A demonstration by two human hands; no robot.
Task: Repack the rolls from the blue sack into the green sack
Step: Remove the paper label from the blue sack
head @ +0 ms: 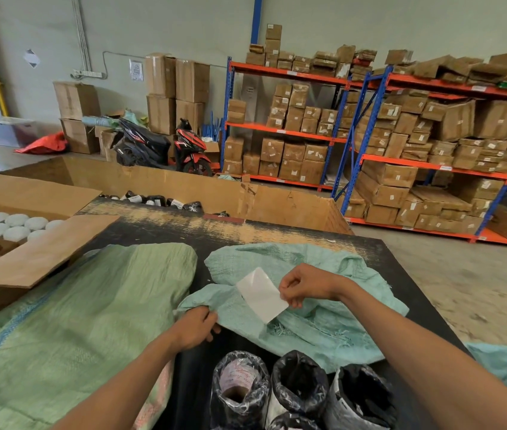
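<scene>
A limp blue-green woven sack (317, 330) lies crumpled on the dark table (401, 268). My left hand (197, 328) grips its near left edge. My right hand (303, 285) pinches the corner of a white label sheet (261, 294) that lies against the sack. A bulging green sack (84, 308) fills the left of the table. Three plastic-wrapped black rolls (300, 387) stand upright at the near edge, between my forearms.
An open carton (28, 262) with white round lids and dividers sits at the left. A big cardboard bin (246, 197) with more wrapped rolls stands behind the table. Shelving with boxes (401, 144) lines the right wall. A scooter (165, 147) is parked at the back.
</scene>
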